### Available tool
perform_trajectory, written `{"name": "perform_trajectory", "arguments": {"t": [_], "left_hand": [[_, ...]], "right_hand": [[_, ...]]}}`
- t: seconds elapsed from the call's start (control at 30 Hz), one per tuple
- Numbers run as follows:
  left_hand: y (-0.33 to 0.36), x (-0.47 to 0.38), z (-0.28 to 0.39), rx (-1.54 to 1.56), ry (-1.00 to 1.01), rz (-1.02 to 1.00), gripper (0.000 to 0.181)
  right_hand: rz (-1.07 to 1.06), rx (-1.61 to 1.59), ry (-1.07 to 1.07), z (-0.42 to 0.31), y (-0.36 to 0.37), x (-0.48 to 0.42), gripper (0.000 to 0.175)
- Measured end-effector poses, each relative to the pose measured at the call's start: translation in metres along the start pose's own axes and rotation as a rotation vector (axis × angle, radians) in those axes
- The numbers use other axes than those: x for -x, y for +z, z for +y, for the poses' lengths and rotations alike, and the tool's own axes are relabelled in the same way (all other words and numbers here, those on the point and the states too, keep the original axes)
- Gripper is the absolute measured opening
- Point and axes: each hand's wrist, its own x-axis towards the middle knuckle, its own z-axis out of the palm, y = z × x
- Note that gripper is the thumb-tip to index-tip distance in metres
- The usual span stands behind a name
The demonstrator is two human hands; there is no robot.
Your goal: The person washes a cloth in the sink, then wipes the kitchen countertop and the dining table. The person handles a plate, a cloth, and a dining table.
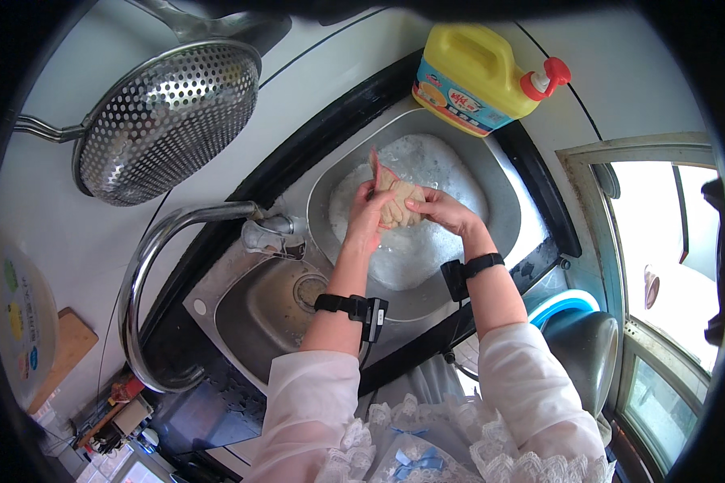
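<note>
A bunched beige cloth with a pinkish-red edge is held between both hands above the larger sink basin. My left hand grips its left side, one corner of the cloth sticking up beyond the fingers. On the right side, my right hand pinches the cloth between thumb and fingers. Under the hands, foamy, sudsy water fills the basin. Both forearms wear black straps with small devices.
A curved chrome faucet stands left, beside the smaller sink basin. A yellow detergent jug with a red pump stands behind the large basin. A perforated metal strainer hangs upper left. Basins stand at right near a window frame.
</note>
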Motion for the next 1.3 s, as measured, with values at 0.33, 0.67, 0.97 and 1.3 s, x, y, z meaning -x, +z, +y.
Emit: {"name": "perform_trajectory", "arguments": {"t": [0.33, 0.67, 0.97, 1.3], "left_hand": [[-0.019, -0.040, -0.102, 0.147, -0.254, 0.602, 0.019], [-0.039, -0.038, -0.094, 0.260, -0.670, 0.550, 0.039], [-0.037, -0.029, -0.093, 0.287, -0.738, 0.347, 0.049], [-0.028, -0.021, -0.018, 0.768, -0.402, -0.211, 0.046]], "right_hand": [[0.361, 1.610, 0.094, 0.067, 0.039, -0.054, 0.027], [0.814, 1.437, 0.187, 0.085, 0.011, -0.055, 0.037], [0.565, 1.301, 0.365, 0.063, 0.023, -0.048, 0.047], [0.457, 0.612, -0.653, -0.010, 0.131, 0.027, 0.031]]}}
